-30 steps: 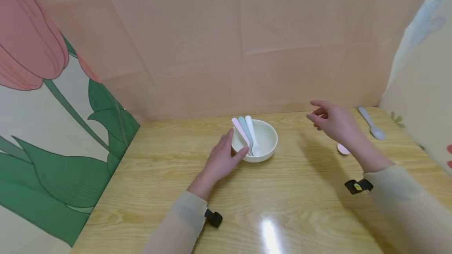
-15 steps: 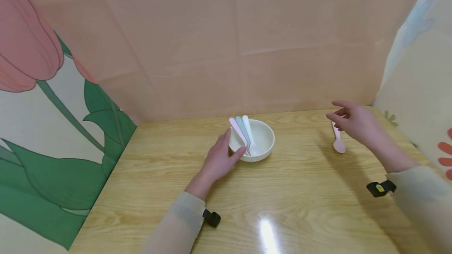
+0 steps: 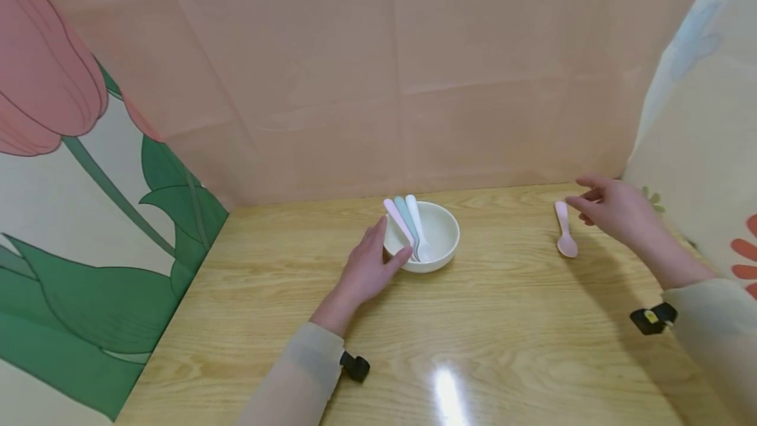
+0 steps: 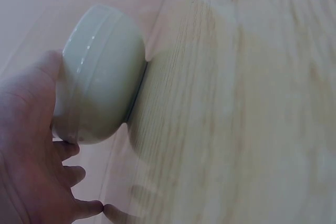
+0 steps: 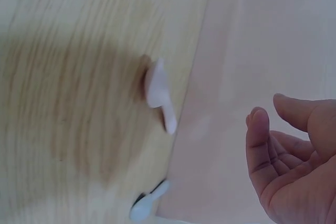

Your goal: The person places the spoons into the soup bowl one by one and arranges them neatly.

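Note:
In the head view a white bowl stands on the wooden table, with a pink spoon, a teal spoon and a white spoon leaning inside, handles over the far-left rim. My left hand holds the bowl's left side, thumb at the near rim. Over the right of the table my right hand holds nothing, its fingers loosely bent. Just left of it lies another pink spoon, bowl end toward me. The right wrist view also shows a pale grey-blue spoon, hidden by the hand in the head view.
A peach sheet hangs along the table's back edge. Printed panels stand at both sides, a tulip one on the left and a pale flowered one on the right. Light glares off the near table surface.
My right hand has moved right, past the loose pink spoon, which now shows in full; the grey-blue spoon has gone behind the hand. My left hand stays at the bowl.

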Tool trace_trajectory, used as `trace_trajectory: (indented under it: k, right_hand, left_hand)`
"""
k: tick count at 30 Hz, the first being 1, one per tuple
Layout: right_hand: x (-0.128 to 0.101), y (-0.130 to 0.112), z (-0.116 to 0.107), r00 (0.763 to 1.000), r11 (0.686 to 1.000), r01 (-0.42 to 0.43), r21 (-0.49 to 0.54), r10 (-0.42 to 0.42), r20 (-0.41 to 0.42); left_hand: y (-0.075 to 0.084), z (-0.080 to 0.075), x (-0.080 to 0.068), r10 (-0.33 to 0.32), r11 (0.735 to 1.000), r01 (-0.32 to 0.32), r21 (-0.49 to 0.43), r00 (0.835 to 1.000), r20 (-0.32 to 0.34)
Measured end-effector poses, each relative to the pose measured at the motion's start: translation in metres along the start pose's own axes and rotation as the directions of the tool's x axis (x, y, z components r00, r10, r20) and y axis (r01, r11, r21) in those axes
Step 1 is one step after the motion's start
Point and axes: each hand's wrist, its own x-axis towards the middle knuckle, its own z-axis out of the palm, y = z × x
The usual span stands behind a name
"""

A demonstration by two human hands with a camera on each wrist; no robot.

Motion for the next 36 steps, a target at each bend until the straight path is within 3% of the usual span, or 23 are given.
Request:
trace_trajectory:
  k: [12, 36]
  right_hand:
    - [0.002, 0.029, 0.01, 0.999, 0.999, -0.038, -0.031, 0.039, 0.017]
    - [0.018, 0.068, 0.031, 0.986, 0.994, -0.106, 0.02, 0.102, 0.13]
  left_hand:
    - [0.001, -0.001, -0.001, 0.0, 1.0, 0.0, -0.004, 1.0, -0.002]
    - [0.001, -0.001, -0.001, -0.023, 1.0, 0.023, -0.009, 1.0, 0.018]
